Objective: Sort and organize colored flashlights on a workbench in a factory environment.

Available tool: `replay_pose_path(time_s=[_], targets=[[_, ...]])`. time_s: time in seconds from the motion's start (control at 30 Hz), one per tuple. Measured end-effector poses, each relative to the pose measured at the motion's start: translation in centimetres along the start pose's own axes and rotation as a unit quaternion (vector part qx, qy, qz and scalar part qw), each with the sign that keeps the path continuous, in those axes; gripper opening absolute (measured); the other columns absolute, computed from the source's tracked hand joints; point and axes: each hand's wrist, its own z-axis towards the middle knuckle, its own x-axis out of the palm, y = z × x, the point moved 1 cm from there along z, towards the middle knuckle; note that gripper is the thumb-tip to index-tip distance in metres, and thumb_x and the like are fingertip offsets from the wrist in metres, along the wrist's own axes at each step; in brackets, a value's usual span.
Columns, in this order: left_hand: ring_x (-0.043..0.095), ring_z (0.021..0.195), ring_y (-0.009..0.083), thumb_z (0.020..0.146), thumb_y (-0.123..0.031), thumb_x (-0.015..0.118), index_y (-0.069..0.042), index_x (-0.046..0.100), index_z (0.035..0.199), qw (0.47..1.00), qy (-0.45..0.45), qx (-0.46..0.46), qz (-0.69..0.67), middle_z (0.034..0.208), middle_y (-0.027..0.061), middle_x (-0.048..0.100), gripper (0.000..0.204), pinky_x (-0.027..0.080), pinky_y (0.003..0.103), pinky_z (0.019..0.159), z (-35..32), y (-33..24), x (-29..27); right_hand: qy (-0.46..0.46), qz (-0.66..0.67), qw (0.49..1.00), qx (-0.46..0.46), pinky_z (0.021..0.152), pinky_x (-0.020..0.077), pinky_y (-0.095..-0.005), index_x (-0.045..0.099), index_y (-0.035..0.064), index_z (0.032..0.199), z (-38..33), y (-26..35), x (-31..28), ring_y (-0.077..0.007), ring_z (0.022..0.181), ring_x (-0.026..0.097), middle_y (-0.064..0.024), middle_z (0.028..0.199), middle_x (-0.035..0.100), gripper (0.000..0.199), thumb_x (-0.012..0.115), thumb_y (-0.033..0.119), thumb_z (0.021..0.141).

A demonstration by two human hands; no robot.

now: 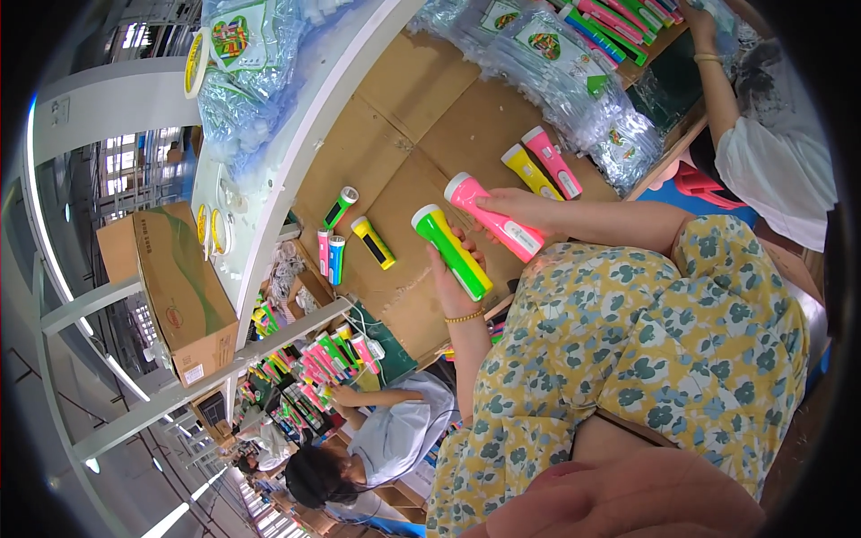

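Note:
My left hand (446, 278), with a beaded bracelet at the wrist, is closed around a green and yellow flashlight (453, 254) with a white rim. Close beside it, my right hand (513, 208) grips a pink flashlight (466, 195), also white-rimmed. Both flashlights are tilted above the cardboard-covered table (395, 170). Beyond my right hand lie a yellow and black flashlight (525, 168) and another pink flashlight (549, 158). On the left side of the cardboard are a green flashlight (341, 207), a yellow one (373, 242), and a blue one (336, 261) next to a pink one.
A heap of clear plastic bags (574, 90) covers the far right table, with several flashlights (619, 27) behind. A co-worker's arm (717, 90) reaches in there. Left stand a white shelf (269, 206) and a cardboard box (179, 287). Another person (395, 430) works lower left.

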Motion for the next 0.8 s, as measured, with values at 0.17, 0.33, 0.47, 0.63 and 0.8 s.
replay_pose_path(time_s=[0.17,0.33,0.47,0.63,0.8], targets=[[0.052,0.078,0.0105,0.092,-0.043,0.046,-0.010,0.036,0.134,0.999,0.044,-0.005,-0.004,0.102,0.0004,0.055,0.055,0.046,0.025,0.067,0.0,0.7,1.3,0.007,-0.020,0.998,-0.058,0.068,0.0512,-0.0251,0.045,0.0045,0.118,-0.8,0.5,0.2,-0.0124,0.076,0.060,-0.0062,0.091,0.060,0.038,0.046,0.034,0.095],[0.051,0.075,0.0099,0.091,-0.044,0.047,-0.012,0.035,0.135,0.999,0.042,0.008,0.024,0.099,-0.0011,0.055,0.056,0.045,0.025,0.066,-0.3,1.2,2.7,-0.003,-0.060,0.993,-0.105,0.067,0.0504,-0.0230,0.046,0.0027,0.115,-1.5,0.7,0.6,-0.0098,0.078,0.058,-0.0052,0.090,0.059,0.038,0.048,0.034,0.094],[0.051,0.075,0.0101,0.091,-0.046,0.046,-0.013,0.036,0.135,0.997,0.070,-0.018,-0.012,0.099,-0.0013,0.055,0.055,0.045,0.026,0.066,-0.2,1.3,3.5,0.013,-0.081,0.992,-0.095,0.067,0.0502,-0.0238,0.042,0.0043,0.123,-2.0,0.9,0.4,-0.0096,0.080,0.058,-0.0056,0.095,0.058,0.039,0.047,0.030,0.095],[0.052,0.078,0.0117,0.092,-0.045,0.043,-0.013,0.040,0.131,0.998,0.011,-0.008,0.057,0.101,-0.0007,0.056,0.051,0.045,0.027,0.068,0.4,1.8,2.6,0.013,-0.035,0.999,-0.025,0.062,0.0518,-0.0239,0.045,0.0044,0.117,-2.9,2.2,0.4,-0.0119,0.075,0.061,-0.0066,0.090,0.060,0.036,0.046,0.032,0.094],[0.055,0.085,0.0180,0.095,-0.039,0.040,-0.002,0.048,0.112,0.997,-0.027,-0.072,-0.014,0.098,0.0082,0.055,0.041,0.045,0.032,0.073,2.0,2.0,0.1,0.018,0.084,0.996,0.005,0.066,0.0536,-0.0269,0.051,0.0014,0.109,-0.5,0.3,-1.5,-0.0144,0.076,0.061,-0.0089,0.094,0.061,0.035,0.047,0.032,0.094]])
